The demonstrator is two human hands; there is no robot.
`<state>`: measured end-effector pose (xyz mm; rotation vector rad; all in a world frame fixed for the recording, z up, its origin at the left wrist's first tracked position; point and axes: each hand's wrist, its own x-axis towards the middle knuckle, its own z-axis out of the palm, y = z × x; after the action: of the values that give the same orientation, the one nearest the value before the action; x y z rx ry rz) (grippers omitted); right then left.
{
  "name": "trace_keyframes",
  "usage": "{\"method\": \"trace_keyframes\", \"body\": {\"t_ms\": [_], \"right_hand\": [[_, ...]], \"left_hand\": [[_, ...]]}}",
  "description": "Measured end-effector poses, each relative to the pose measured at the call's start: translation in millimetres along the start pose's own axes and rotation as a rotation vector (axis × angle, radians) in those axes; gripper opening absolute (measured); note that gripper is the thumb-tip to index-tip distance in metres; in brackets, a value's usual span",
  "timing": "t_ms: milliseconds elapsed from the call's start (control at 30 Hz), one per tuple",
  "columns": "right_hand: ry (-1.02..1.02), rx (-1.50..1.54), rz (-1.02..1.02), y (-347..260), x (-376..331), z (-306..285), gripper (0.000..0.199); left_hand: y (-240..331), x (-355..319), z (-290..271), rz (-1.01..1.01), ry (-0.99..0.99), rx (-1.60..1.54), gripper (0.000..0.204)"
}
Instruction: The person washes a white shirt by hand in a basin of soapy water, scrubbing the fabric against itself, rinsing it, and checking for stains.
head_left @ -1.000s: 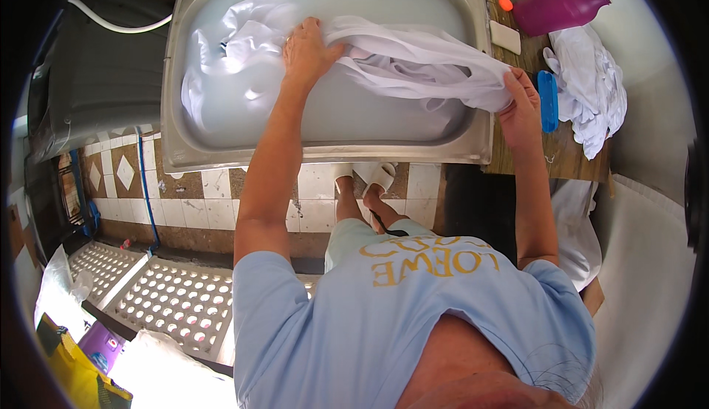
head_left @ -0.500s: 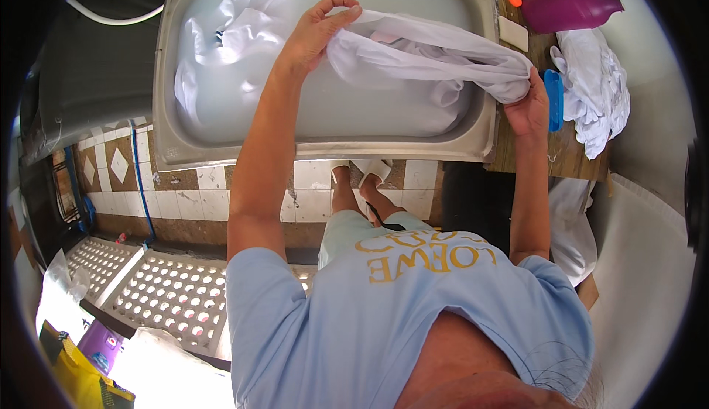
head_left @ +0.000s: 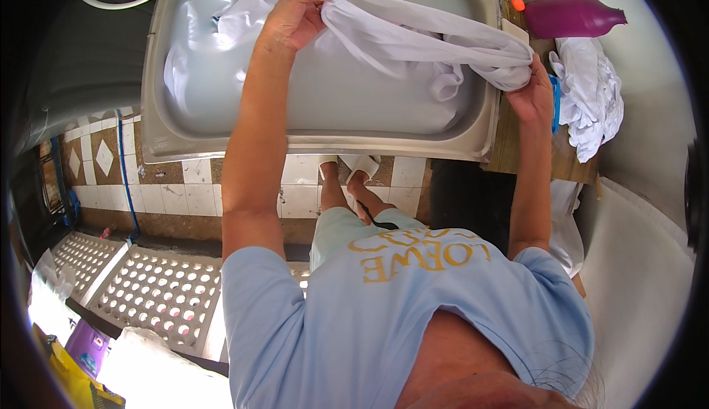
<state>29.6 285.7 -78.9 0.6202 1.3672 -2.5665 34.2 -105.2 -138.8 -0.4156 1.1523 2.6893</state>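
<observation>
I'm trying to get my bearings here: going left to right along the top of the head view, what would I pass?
White hose → metal sink → left hand → white cloth held up between both hands → right hand → purple bottle.

A cloth [head_left: 413, 36] is held stretched over the sink [head_left: 317, 143] between the left hand [head_left: 295, 18] and the right hand [head_left: 533, 91]; more laundry [head_left: 214, 47] is left lying in the water at the sink's left end. To the right of the sink, a bottle [head_left: 572, 16] is laid on its side on the counter [head_left: 565, 162], with a heap of cloths [head_left: 591, 102] just before it; perforated crates [head_left: 155, 294] are set on the floor to the lower left.
</observation>
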Motion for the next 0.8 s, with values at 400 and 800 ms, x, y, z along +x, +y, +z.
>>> {"method": "trace_keyframes", "body": {"t_ms": [400, 800], "right_hand": [[-0.081, -0.067, 0.011, -6, -4, 45, 0.035], [-0.193, -0.132, 0.067, -23, 28, 78, 0.032]], "left_hand": [[-6, 23, -35, 0.180, 0.124, 0.142, 0.020], [-5, 10, -12, 0.484, 0.321, 0.731, 0.017]]}}
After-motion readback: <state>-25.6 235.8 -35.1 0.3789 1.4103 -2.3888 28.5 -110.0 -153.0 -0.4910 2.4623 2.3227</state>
